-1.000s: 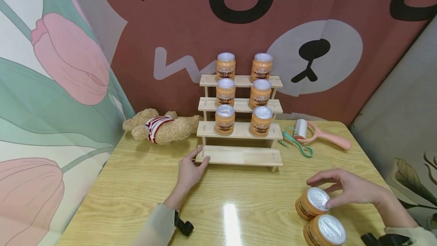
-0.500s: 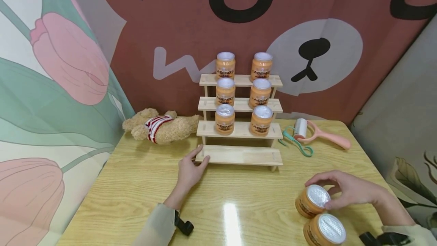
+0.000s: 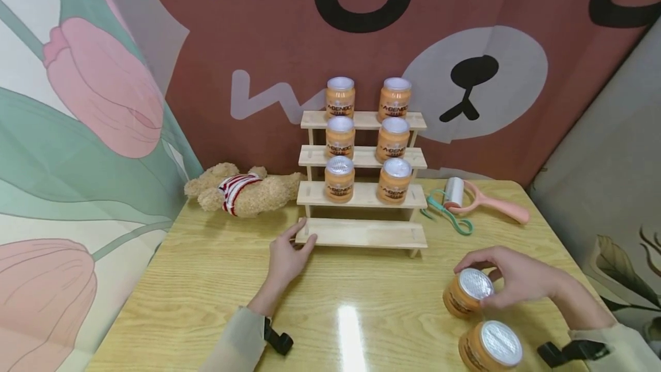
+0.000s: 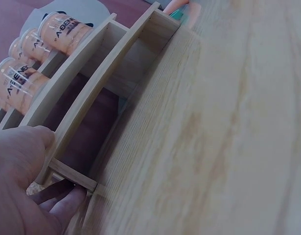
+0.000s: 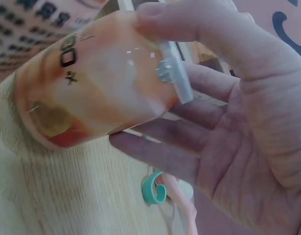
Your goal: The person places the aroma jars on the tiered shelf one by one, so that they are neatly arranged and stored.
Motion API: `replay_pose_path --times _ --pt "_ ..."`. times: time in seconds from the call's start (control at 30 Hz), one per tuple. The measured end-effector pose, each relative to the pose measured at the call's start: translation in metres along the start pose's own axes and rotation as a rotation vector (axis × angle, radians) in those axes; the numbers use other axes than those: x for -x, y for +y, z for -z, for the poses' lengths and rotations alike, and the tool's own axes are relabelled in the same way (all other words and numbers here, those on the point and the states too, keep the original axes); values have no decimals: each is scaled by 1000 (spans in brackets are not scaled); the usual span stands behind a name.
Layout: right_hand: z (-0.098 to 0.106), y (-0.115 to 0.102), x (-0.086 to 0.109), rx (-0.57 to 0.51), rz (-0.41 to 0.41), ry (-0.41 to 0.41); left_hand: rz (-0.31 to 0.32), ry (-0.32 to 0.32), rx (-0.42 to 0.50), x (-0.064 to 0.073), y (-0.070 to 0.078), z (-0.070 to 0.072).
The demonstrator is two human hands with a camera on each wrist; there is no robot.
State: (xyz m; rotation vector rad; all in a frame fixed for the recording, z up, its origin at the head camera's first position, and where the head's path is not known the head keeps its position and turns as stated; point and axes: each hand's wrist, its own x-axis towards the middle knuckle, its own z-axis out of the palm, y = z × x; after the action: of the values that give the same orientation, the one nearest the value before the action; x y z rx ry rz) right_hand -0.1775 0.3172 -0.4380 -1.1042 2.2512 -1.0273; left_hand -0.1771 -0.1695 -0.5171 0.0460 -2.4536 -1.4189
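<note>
My left hand (image 3: 287,255) grips the left end of the lowest step of a stepped wooden display rack (image 3: 361,234). Its thumb lies on the board and its fingers curl at the end support in the left wrist view. At the right front, my right hand (image 3: 521,277) holds an orange jar (image 3: 463,294) with a silver lid, thumb and fingers around its upper part. In the right wrist view this jar (image 5: 96,78) is tilted. A second orange jar (image 3: 488,346) stands just in front of it. Orange jars (image 3: 339,179) stand in pairs on the upper three steps.
A teddy bear (image 3: 258,194) in a striped top lies left of the rack. Right of it are green-handled scissors (image 3: 454,220) and a pink lint roller (image 3: 498,206). A printed curtain (image 3: 248,33) hangs behind the wooden table (image 3: 196,291).
My right hand has closed on the rear jar and shifted it slightly back and left, widening the gap to the front jar. My left hand stays on the rack.
</note>
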Motion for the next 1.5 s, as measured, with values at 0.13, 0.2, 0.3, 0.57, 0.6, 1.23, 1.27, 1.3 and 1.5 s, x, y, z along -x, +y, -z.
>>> replay_pose_path --times 0.13,0.2,0.3,0.57,0.6,1.23,1.27,1.3,1.5 --pt "7 -4 -8 55 11 49 -5 -7 0 -1 -1 0" --pt "11 -7 -13 81 33 83 -4 -5 11 -1 0 1" --pt "18 -11 -19 125 52 141 5 -6 27 -1 0 1" --pt "23 -20 -36 169 67 253 17 -4 19 0 -2 0" --pt "23 -20 -39 169 75 262 16 -2 14 0 -2 0" --pt "17 -47 -84 206 42 380 11 -10 16 2 -3 0" --pt "16 -49 -87 201 53 377 11 -9 15 2 -2 0" --pt "14 -51 -90 196 64 375 11 -10 16 1 -2 0" --pt "8 -60 -112 231 137 385 6 -7 9 1 -2 -1"
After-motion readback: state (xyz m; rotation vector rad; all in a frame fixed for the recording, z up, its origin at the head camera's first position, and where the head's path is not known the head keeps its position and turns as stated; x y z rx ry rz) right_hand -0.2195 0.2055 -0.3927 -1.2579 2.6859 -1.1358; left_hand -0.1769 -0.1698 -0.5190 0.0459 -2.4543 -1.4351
